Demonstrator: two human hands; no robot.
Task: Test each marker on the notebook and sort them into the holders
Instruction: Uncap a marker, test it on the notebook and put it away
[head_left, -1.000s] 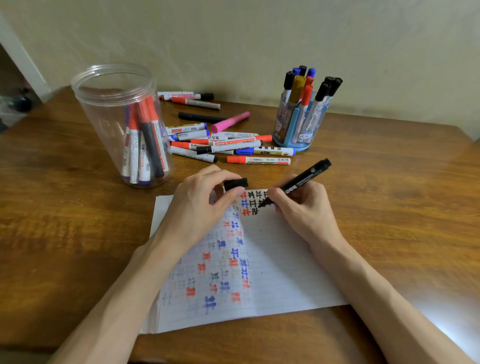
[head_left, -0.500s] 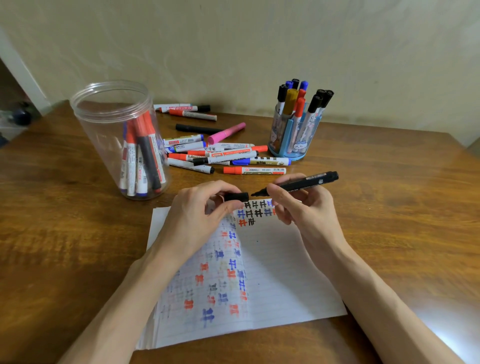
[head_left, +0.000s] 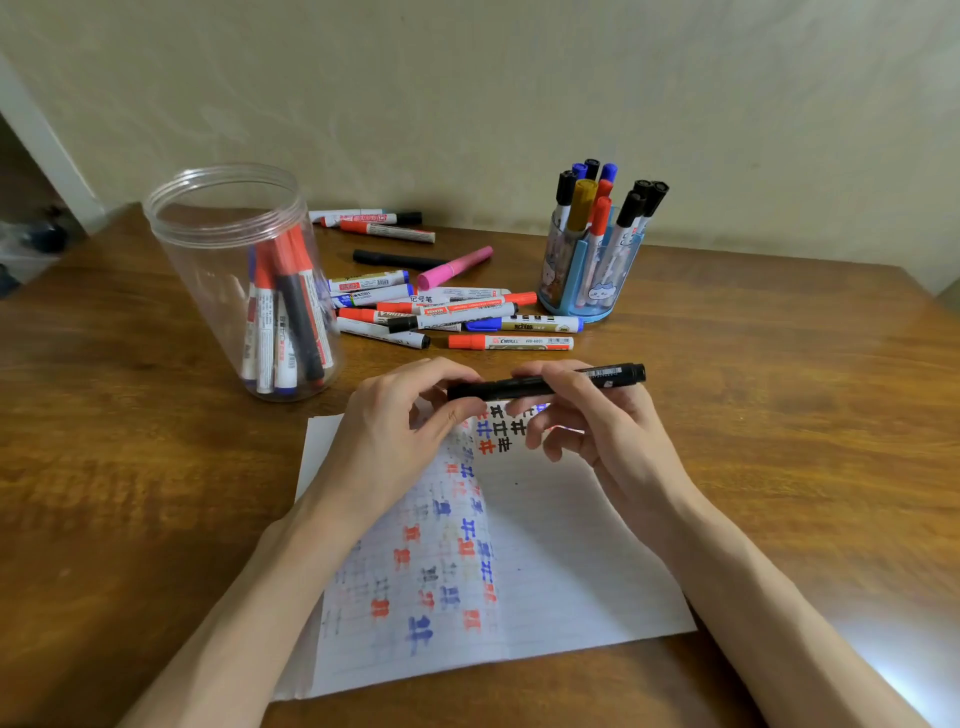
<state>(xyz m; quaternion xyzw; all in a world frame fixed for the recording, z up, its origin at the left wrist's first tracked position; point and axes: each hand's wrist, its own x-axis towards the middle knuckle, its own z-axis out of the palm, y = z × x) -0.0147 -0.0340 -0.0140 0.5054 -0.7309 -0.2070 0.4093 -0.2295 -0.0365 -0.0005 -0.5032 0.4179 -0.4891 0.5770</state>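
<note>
A black marker (head_left: 545, 383) lies level in the air above the notebook's top edge, its cap on the left end. My left hand (head_left: 395, 436) pinches the capped end. My right hand (head_left: 602, 431) pinches the barrel near its middle. The notebook (head_left: 550, 545) lies open below, with red, blue and black test marks on its pages. A clear plastic jar (head_left: 244, 280) at the left holds several markers. A blue pen holder (head_left: 587, 280) at the back right holds several more, caps up.
Several loose markers (head_left: 457, 312) lie in a heap on the wooden table (head_left: 779, 415) between jar and holder, with a pink one (head_left: 454, 267) and a black one (head_left: 395, 259) behind. A few more lie by the wall (head_left: 374, 223).
My right hand lifted the marker's tip off the page and turned it level. My left hand brought the cap to the tip, and the cap now sits on the marker.
</note>
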